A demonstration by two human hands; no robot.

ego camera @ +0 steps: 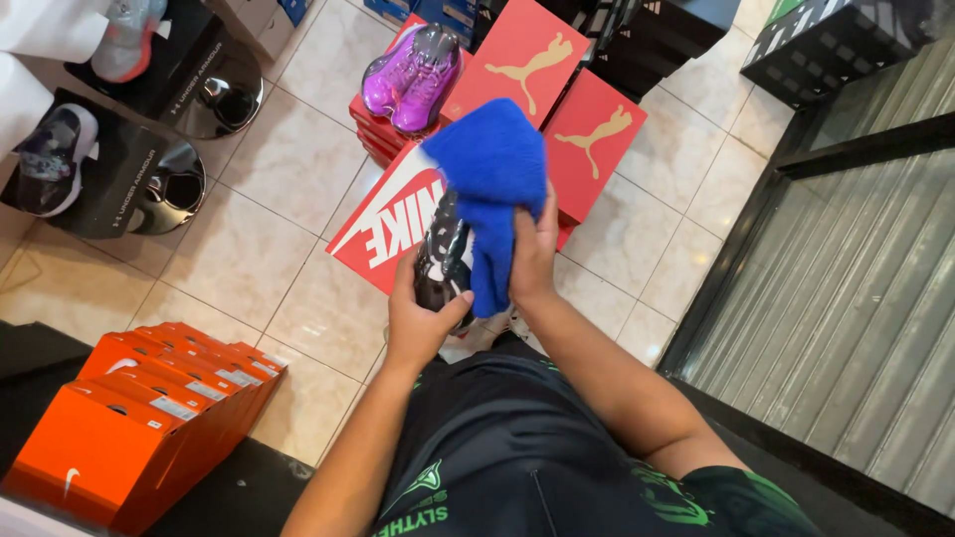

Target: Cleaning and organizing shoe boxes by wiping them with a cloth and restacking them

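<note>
Blue cloth [492, 189] — right hand [534, 257] clasped.

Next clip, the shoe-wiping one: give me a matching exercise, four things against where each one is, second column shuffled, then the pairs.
Things:
1. blue cloth
2. dark shoe
3. purple shoes
4. orange boxes

Places:
A. stacked on the floor, lower left
B. in the right hand, pressed against the shoe
C. on top of the red boxes, upper middle
D. held from below by the left hand

Pairs: 1-B, 2-D, 3-C, 4-A
</note>
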